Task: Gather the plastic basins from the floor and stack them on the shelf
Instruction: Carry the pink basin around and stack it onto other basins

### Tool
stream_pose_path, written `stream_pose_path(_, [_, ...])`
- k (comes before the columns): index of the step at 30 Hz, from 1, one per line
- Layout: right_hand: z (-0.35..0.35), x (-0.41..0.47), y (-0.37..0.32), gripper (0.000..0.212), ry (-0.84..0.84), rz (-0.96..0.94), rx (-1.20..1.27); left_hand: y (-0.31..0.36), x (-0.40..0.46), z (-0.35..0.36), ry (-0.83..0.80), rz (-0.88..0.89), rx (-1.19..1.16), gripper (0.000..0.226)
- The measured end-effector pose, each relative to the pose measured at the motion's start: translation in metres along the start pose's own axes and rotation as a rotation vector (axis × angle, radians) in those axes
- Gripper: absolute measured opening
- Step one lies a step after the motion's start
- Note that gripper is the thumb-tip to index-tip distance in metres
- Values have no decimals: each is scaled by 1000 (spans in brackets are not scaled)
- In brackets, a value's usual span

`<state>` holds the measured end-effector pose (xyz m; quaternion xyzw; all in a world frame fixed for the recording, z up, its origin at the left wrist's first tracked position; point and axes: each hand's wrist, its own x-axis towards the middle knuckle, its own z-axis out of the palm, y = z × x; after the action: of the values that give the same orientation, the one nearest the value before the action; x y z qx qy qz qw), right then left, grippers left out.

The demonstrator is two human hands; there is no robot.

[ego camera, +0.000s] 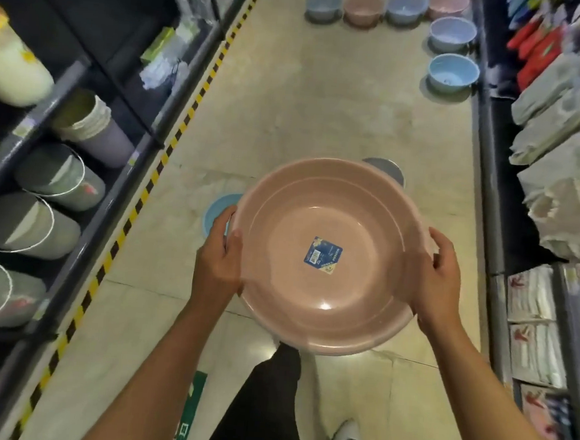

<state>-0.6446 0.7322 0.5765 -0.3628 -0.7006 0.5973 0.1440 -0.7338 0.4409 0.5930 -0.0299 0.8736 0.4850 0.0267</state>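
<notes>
I hold a large pink basin point(327, 256) level in front of me above the aisle floor, a blue label stuck in its bottom. My left hand point(222, 263) grips its left rim and my right hand point(437, 278) grips its right rim. Partly hidden behind it on the floor are a blue basin point(218, 210) at the left and a grey basin point(390, 170) at the far side. Farther up the aisle several more basins stand on the floor: a blue one point(453, 73), a lilac one point(452, 33), and a row with a pink one point(363, 10).
A dark shelf unit point(85, 233) with stacked buckets and bins lying on their sides runs along the left, edged by yellow-black floor tape point(170, 142). On the right, a shelf point(490, 185) holds packaged goods. My legs and a white shoe point(345, 433) show below.
</notes>
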Motion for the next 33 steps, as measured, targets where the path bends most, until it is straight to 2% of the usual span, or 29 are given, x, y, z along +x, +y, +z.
stream_pose_path(3, [26,31,5,44,39,41,-26,-16,56,20,-58,-61,61,40])
stream_pose_path(6, [48,64,14,54,61,57,-94,-26,101,46,-150,-47,187,44])
stream_pose_path(10, [70,109,61,36,114,58,-180,-60,149,97,-276,-42,306,49])
stream_pose_path(16, [109,178,220,42,210,180,-263,-196,205,210,-408,-112,396,64])
stream_pose_path(21, [142,214,377,46,235,293,-293,-327,217,306,-410,-135,440,61])
stream_pose_path(26, [173,251,530,48,190,322,-394,-462,206,397,-394,-144,447,62])
stream_pose_path(29, [186,259,593,55,164,359,-409,-519,189,427,-377,-184,479,62])
stream_pose_path(33, [194,262,631,56,71,249,-450,-557,168,436,-331,-212,464,59])
